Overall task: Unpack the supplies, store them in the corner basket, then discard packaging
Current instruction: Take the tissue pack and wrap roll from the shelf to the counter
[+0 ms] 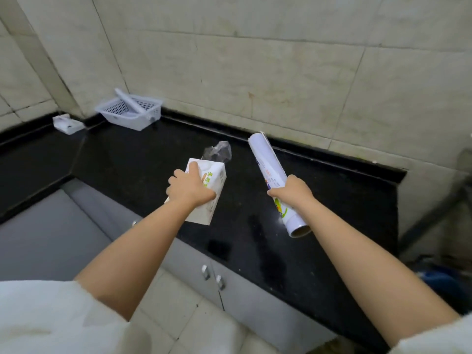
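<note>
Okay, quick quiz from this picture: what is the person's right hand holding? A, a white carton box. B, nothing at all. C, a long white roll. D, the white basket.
C: the right hand is wrapped around a long white roll held above the black counter, while the left hand grips the white carton box and the basket sits untouched in the corner.

On the white box (204,190) in my left hand (187,190) I see green Chinese characters down one face, partly under my fingers; I cannot make them out for sure. The roll (273,175) in my right hand (293,194) carries small red and blue print, too blurred to read.
</note>
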`<state>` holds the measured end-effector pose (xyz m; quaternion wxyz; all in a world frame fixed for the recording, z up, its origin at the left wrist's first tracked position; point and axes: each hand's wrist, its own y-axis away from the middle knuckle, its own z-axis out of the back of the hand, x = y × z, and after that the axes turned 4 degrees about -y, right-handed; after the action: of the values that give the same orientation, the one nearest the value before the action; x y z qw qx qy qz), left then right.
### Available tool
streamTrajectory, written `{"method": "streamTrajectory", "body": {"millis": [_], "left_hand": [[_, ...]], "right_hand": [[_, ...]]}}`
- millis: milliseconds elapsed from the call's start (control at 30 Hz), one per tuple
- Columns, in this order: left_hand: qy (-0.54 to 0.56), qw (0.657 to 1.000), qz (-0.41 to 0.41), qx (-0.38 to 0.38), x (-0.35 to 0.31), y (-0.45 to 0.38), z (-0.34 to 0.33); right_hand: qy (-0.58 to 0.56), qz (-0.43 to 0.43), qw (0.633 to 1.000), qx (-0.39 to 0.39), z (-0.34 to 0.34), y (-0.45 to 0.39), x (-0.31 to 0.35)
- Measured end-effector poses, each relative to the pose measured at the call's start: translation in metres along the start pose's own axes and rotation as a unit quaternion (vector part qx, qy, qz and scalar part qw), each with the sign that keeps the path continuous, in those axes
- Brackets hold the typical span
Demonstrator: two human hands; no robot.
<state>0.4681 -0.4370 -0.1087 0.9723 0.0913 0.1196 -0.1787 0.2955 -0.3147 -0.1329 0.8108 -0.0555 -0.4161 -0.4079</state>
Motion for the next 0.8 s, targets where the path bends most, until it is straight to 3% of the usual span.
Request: {"method": "streamTrajectory", "body": {"millis": [333,533,800], "left_hand": [[-0.018,0.993,-0.093,0.077,-0.081,-0.088,-0.066],[-0.043,0.989,-0.092,0.109,-0.132,-0.147,-0.120],[-0.064,0.990,-0.079,0.099,-0.129,-0.193,-0.160]], "right_hand": [[0.082,-0.116,0.989,-0.048,-0.016,-0.093,-0.053],[0.114,-0.156,0.979,-0.073,-0.021,-0.134,-0.079],[0.157,-0.168,0.971,-0.072,-0.046,-0.159,-0.100]]}}
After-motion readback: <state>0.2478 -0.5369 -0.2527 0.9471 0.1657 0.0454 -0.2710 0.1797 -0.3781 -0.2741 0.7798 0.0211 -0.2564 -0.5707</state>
